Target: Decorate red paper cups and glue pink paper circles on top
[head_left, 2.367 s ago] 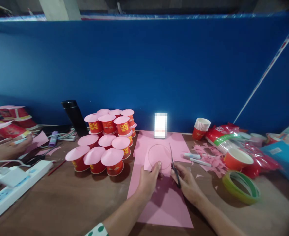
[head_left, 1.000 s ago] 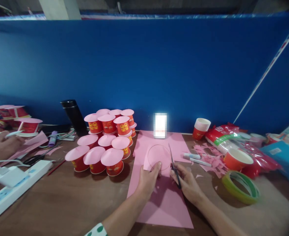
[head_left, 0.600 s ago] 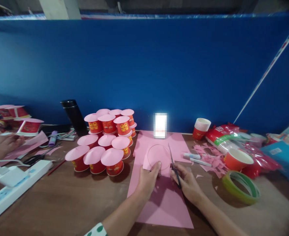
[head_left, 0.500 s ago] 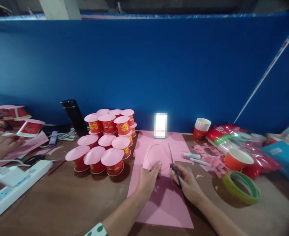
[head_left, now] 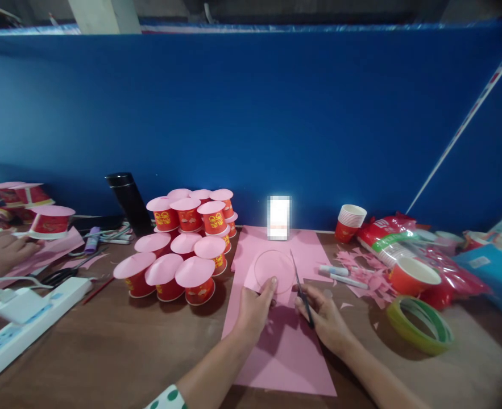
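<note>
My left hand (head_left: pixel 256 309) pinches the lower left of a pink paper piece (head_left: pixel 274 271) with a circle drawn on it, thumb on top and fingers beneath. In my right hand (head_left: pixel 325 318) is a pair of dark-handled scissors (head_left: pixel 301 287), its blades pointing up along the right side of the drawn circle. Whether the blades are apart cannot be made out. Below both hands lie large pink paper sheets (head_left: pixel 285 363) on the brown table.
To the left stand several red paper cups (head_left: pixel 199 289) with pink paper tops, a black bottle (head_left: pixel 127 201) and a white power strip (head_left: pixel 33 335). A co-worker's hand (head_left: pixel 3 253) is at far left. Pink scraps (head_left: pixel 374 278), markers (head_left: pixel 334 271), stacked cups (head_left: pixel 348 222) and a tape roll (head_left: pixel 419 325) lie right.
The pink piece and my left hand have shifted slightly left, and the scissors have moved a little left too. At far left, the co-worker's cup has tilted more upright.
</note>
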